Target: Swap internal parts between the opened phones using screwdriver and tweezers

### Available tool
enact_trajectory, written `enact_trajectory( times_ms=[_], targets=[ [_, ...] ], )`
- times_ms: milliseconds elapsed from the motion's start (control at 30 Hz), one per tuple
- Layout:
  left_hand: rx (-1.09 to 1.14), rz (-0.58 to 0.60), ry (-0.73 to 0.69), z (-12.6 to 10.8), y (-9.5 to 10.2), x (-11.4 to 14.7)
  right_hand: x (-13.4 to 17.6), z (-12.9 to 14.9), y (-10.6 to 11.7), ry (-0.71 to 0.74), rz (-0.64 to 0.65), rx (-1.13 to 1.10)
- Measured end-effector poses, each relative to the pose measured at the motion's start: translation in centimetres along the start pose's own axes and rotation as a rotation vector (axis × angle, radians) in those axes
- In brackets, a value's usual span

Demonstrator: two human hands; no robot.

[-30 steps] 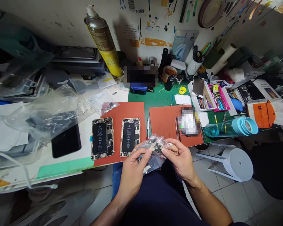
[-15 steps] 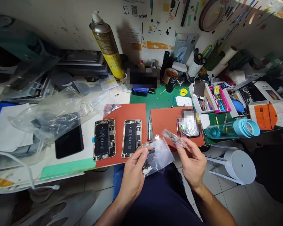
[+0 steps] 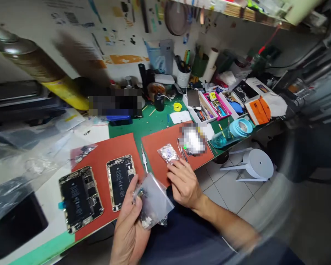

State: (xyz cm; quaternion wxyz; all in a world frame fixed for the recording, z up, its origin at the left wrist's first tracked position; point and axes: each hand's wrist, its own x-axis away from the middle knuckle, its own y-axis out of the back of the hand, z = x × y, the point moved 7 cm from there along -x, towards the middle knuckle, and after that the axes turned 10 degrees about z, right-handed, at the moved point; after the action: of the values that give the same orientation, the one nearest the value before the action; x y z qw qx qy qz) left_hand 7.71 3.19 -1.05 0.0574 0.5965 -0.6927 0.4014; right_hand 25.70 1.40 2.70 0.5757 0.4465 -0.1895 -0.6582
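Observation:
My left hand (image 3: 129,222) pinches a clear zip bag (image 3: 158,197) in front of my lap, with small dark and white parts inside it. My right hand (image 3: 186,184) is over the front edge of the right red mat (image 3: 151,147), fingers stretched out, holding nothing. Just beyond its fingertips lies a small clear packet (image 3: 167,152) with blue writing; I cannot tell whether they touch it. An opened phone (image 3: 120,182) with its battery showing lies beside my left hand. Farther left is a second opened phone (image 3: 79,198). A screwdriver (image 3: 144,158) lies between the mats.
Tweezers (image 3: 181,149) lie beside a pixelated item on the right mat. A blue bottle (image 3: 228,134) and tool boxes (image 3: 202,106) stand to the right. A spray can (image 3: 41,70) leans at the back left. A black phone screen (image 3: 18,222) lies at the front left. A stool (image 3: 256,163) is beside the bench.
My right hand has set its small packet down on the right mat and loosened its fingers. My left hand still holds the zip bag. The view has swung to the right.

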Motion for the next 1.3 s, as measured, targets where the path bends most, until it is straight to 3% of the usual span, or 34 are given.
enact_trajectory(
  times_ms=[133, 300, 367, 433, 600, 733, 900, 1000, 1100, 1300],
  targets=[
    [-0.121, -0.007, 0.016, 1.1, 1.8, 1.2, 5.9, 1.0, 0.7, -0.189, -0.003, -0.421],
    [-0.293, 0.181, 0.251, 6.8, 3.2, 3.1, 13.2, 2.3, -1.6, -0.656, 0.121, -1.060],
    [-0.335, 0.266, 0.324, 9.2, 3.4, 3.7, 15.4, 2.8, -2.5, -0.827, 0.143, -1.132],
    [-0.351, 0.330, 0.366, 11.2, 3.3, 4.2, 17.2, 3.0, -2.6, -0.935, 0.085, -1.112],
    [-0.279, 0.482, 0.454, 14.8, 1.5, 5.7, 21.4, 3.5, -2.9, -0.996, -0.105, -1.195],
    [-0.228, 0.573, 0.491, 16.1, -0.4, 6.7, 24.4, 2.9, -3.3, -1.044, -0.223, -1.195],
    [-0.221, 0.639, 0.546, 16.6, -1.7, 6.4, 26.0, 1.0, -2.3, -1.024, -0.213, -1.290],
    [-0.281, 0.613, 0.587, 17.7, -1.3, 4.5, 26.8, -1.7, -0.2, -0.980, -0.128, -1.352],
    [-0.373, 0.518, 0.560, 19.3, -0.2, 0.9, 27.9, -6.7, 2.6, -0.952, -0.135, -1.327],
    [-0.715, 0.280, 0.565, 23.8, 1.5, -7.6, 29.0, -23.0, 7.1, -1.099, -0.381, -0.977]
  ],
)
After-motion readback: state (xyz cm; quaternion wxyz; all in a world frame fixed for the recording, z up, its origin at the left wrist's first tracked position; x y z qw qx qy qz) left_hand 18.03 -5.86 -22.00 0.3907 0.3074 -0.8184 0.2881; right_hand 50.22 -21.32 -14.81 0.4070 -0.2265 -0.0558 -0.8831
